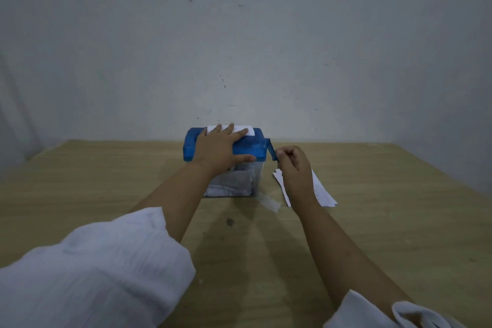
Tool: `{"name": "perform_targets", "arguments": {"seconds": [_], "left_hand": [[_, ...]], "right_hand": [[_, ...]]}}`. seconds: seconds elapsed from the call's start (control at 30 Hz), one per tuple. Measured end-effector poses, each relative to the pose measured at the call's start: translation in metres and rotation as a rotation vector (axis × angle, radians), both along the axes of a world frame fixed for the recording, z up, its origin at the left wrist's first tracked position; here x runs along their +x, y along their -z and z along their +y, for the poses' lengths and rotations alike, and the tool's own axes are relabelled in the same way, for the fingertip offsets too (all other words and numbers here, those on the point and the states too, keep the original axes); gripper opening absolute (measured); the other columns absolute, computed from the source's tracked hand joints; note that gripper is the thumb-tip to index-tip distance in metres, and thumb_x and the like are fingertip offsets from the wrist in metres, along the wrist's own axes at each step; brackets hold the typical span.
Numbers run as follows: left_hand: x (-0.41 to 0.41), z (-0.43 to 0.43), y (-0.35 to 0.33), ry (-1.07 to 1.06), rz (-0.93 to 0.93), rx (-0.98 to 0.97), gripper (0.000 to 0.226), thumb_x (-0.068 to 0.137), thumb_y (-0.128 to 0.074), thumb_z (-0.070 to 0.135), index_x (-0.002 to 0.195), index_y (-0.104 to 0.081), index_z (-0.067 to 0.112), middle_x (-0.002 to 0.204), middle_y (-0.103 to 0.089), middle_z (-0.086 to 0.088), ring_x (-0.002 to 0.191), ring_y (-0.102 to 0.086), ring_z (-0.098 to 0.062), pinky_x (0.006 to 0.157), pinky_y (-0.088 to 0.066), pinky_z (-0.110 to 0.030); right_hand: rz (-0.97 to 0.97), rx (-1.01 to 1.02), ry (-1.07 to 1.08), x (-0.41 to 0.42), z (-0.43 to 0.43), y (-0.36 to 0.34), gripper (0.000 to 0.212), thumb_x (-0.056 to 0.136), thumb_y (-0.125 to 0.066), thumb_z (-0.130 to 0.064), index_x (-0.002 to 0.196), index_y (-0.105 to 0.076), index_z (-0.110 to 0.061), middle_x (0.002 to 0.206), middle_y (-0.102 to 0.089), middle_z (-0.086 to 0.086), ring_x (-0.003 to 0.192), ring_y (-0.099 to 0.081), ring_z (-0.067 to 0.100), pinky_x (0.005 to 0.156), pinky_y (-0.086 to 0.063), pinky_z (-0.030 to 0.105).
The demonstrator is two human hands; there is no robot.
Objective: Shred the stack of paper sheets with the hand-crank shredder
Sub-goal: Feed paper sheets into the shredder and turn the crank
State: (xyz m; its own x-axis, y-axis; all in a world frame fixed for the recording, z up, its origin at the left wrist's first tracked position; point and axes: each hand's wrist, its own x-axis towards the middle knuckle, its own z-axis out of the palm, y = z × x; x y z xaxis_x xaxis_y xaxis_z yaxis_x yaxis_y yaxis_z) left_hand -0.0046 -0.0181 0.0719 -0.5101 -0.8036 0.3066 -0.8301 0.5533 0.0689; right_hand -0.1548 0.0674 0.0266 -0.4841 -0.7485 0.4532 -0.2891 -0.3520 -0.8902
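Shredder (pixel 250 148) stands at the far middle of the surface (pixel 372 221), close to the wall (pixel 239 34). It has a blue top on a clear bin (pixel 239 181), and pale shreds are heaped inside the bin. A white sheet (pixel 242 129) stands in the slot at the back of the blue top, its upper edge poking out.

The left hand (pixel 218 148) lies flat on the blue top. Its fingers (pixel 241 133) are straight and spread, the tips reach the sheet, and the thumb lies along the top's front edge.

The right hand (pixel 294 165) is at the shredder's right end. Its fingers (pixel 283 153) are curled and pinch the blue crank (pixel 273 150), which slants down toward the person.

The stack (pixel 323 192) of white sheets lies flat on the surface just right of the bin, partly hidden by the right wrist. A pale scrap (pixel 269 202) lies by the bin's near right corner; I cannot tell what it is. A white sleeve (pixel 93 274) covers each upper forearm.
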Motion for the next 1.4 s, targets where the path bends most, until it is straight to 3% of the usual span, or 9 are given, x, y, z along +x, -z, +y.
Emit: {"name": "perform_targets", "arguments": {"seconds": [0.17, 0.4, 0.63, 0.8, 0.9, 1.03, 1.13, 1.3, 1.4], "left_hand": [[0.002, 0.002, 0.002, 0.049, 0.014, -0.05, 0.069, 0.082, -0.041, 0.07, 0.144, -0.025, 0.044, 0.156, -0.021, 0.004, 0.144, -0.018, -0.022, 0.115, -0.012, -0.045], [0.003, -0.002, 0.003, 0.088, 0.024, -0.082, 0.067, 0.084, -0.042, 0.069, 0.143, -0.029, 0.041, 0.155, -0.024, 0.007, 0.143, -0.021, -0.02, 0.115, -0.014, -0.043], [0.002, -0.005, 0.006, 0.083, 0.035, -0.089, 0.067, 0.083, -0.041, 0.069, 0.143, -0.029, 0.042, 0.155, -0.024, 0.009, 0.143, -0.02, -0.02, 0.114, -0.014, -0.043], [0.003, -0.005, 0.007, 0.073, 0.045, -0.093, 0.067, 0.083, -0.04, 0.07, 0.143, -0.028, 0.043, 0.155, -0.024, 0.011, 0.143, -0.02, -0.017, 0.115, -0.012, -0.042], [0.003, -0.004, 0.007, 0.06, 0.044, -0.082, 0.067, 0.083, -0.04, 0.071, 0.143, -0.027, 0.044, 0.155, -0.022, 0.011, 0.144, -0.019, -0.016, 0.115, -0.011, -0.044], [-0.001, 0.003, 0.005, 0.003, 0.042, -0.029, 0.068, 0.082, -0.04, 0.072, 0.143, -0.024, 0.047, 0.157, -0.016, 0.009, 0.145, -0.014, -0.017, 0.115, -0.005, -0.051], [-0.002, 0.006, 0.002, -0.03, 0.034, -0.013, 0.069, 0.082, -0.04, 0.072, 0.144, -0.023, 0.047, 0.158, -0.013, 0.007, 0.145, -0.012, -0.017, 0.114, -0.003, -0.054], [-0.003, 0.009, 0.001, -0.044, 0.044, 0.029, 0.069, 0.082, -0.041, 0.071, 0.144, -0.023, 0.047, 0.159, -0.01, 0.005, 0.146, -0.008, -0.019, 0.113, -0.001, -0.056], [-0.003, 0.01, 0.001, -0.06, 0.042, 0.034, 0.069, 0.082, -0.042, 0.071, 0.144, -0.023, 0.048, 0.159, -0.01, 0.005, 0.146, -0.008, -0.02, 0.112, 0.001, -0.056]], "right_hand": [[-0.098, -0.144, -0.079, -0.004, -0.007, -0.019, 0.012, 0.095, -0.051, -0.006, 0.105, -0.057, -0.006, 0.082, -0.056, 0.0, 0.066, -0.051, -0.002, 0.064, -0.043, 0.013], [-0.091, -0.13, 0.017, -0.016, -0.057, -0.05, 0.011, 0.092, -0.058, -0.021, 0.096, -0.059, -0.011, 0.075, -0.061, 0.001, 0.061, -0.053, 0.0, 0.06, -0.043, 0.016], [-0.135, 0.154, 0.103, -0.027, -0.112, -0.036, 0.014, 0.086, -0.065, -0.018, 0.089, -0.065, -0.004, 0.082, -0.061, 0.006, 0.071, -0.056, 0.016, 0.069, -0.048, 0.03], [-0.131, 0.376, 0.071, -0.028, -0.104, -0.006, 0.017, 0.092, -0.054, -0.012, 0.102, -0.067, -0.008, 0.076, -0.057, 0.0, 0.065, -0.05, 0.01, 0.055, -0.04, 0.012], [-0.132, 0.427, 0.097, -0.024, -0.093, 0.01, 0.011, 0.091, -0.055, -0.013, 0.095, -0.063, -0.005, 0.084, -0.057, 0.008, 0.059, -0.043, 0.01, 0.054, -0.037, 0.017], [-0.148, 0.408, 0.112, -0.018, -0.075, 0.021, 0.015, 0.091, -0.058, -0.02, 0.086, -0.053, -0.008, 0.078, -0.056, 0.004, 0.068, -0.048, 0.014, 0.061, -0.04, 0.025], [-0.102, 0.386, 0.105, -0.014, -0.061, 0.022, 0.017, 0.092, -0.056, -0.016, 0.078, -0.048, -0.009, 0.075, -0.055, 0.007, 0.064, -0.045, 0.013, 0.056, -0.035, 0.023], [-0.14, 0.291, 0.08, -0.002, -0.044, 0.035, 0.014, 0.095, -0.051, -0.02, 0.087, -0.046, -0.01, 0.085, -0.054, 0.01, 0.078, -0.049, 0.018, 0.061, -0.037, 0.025], [-0.227, 0.195, 0.063, 0.002, -0.035, 0.038, 0.018, 0.095, -0.052, -0.022, 0.081, -0.045, -0.013, 0.081, -0.052, 0.006, 0.077, -0.05, 0.015, 0.068, -0.041, 0.025]]}}
